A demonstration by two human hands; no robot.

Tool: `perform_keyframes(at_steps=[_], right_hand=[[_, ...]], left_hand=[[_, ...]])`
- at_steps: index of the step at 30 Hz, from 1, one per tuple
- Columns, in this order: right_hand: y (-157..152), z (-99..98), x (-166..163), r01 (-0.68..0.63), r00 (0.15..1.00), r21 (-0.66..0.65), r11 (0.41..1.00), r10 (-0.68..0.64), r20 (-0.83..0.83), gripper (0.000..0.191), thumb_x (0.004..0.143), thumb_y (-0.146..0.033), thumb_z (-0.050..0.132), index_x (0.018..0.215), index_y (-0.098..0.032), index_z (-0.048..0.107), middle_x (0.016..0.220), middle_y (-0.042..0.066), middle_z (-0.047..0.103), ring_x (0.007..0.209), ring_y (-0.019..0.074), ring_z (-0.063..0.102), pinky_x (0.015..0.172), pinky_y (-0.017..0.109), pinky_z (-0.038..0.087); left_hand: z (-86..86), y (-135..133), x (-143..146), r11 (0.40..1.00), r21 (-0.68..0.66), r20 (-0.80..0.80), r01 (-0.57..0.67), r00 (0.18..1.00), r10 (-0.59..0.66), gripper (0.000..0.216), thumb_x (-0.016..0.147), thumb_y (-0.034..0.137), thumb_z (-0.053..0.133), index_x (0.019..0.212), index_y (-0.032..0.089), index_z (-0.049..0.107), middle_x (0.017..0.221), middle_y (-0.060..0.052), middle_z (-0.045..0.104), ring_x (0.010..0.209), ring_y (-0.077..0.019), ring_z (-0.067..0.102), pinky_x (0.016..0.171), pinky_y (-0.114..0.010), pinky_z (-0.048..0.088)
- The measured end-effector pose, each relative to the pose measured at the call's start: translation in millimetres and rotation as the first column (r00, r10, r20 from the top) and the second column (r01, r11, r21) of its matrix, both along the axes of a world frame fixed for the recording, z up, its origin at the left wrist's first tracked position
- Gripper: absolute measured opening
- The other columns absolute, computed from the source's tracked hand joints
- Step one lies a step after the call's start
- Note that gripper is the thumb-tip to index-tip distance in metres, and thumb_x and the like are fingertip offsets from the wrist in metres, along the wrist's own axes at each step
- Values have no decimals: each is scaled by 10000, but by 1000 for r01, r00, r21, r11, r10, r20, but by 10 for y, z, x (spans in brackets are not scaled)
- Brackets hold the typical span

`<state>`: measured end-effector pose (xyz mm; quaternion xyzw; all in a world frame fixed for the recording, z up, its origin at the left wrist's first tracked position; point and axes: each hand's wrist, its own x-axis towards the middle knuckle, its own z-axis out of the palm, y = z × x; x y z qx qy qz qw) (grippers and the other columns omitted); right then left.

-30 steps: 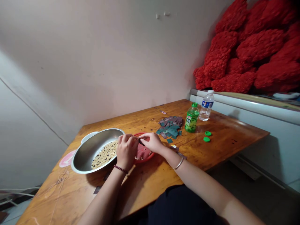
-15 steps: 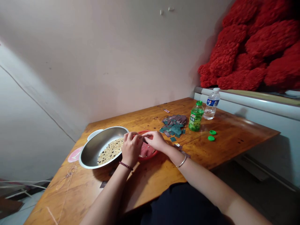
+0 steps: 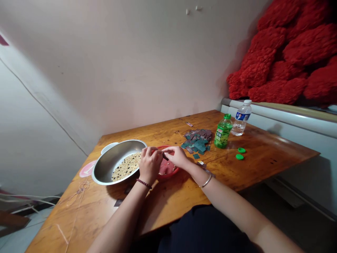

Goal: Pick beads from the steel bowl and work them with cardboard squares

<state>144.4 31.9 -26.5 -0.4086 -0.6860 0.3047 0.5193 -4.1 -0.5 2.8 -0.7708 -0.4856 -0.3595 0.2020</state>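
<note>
Both hands meet over a red plastic basket [image 3: 171, 172], which holds a few small beads or seeds. A small dark piece [image 3: 165, 156] shows between the fingertips; whether it is cloth or leather I cannot tell. My left hand [image 3: 150, 163], a dark beaded bracelet on its wrist, has its fingers bent in a pinch at the piece. My right hand [image 3: 178, 157], with a metal bangle, pinches the piece from the other side. Just left of them a steel bowl [image 3: 102, 172] sits tilted, with pale and dark beans or beads [image 3: 127, 165] inside.
Behind the right hand lies a pile of dark green and brown squares [image 3: 197, 140]. A green drink bottle [image 3: 222, 133], a water bottle [image 3: 240, 119] and green caps [image 3: 239, 156] stand or lie farther right. Loose string [image 3: 76, 200] trails over the wooden table [image 3: 168, 211] at left.
The view has shifted slightly, so everything sits a little farther right. Both hands stay together over the basket, and the dark piece shows a bit more between the fingers.
</note>
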Motion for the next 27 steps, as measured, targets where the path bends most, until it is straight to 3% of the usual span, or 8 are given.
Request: perform_keyframes(at_steps=[27], right_hand=[[9,-31,19,18,1000,5,1000,-18,8,178,778,-210,599,910,-183,716,917,58,733,846,181,687,799,295,543]], left_hand=[[5,4,0,998,-68,40,-6,999,9,183,844,328,526,838,219,672,936,-65,604,954,-209,486,770,-316,446]])
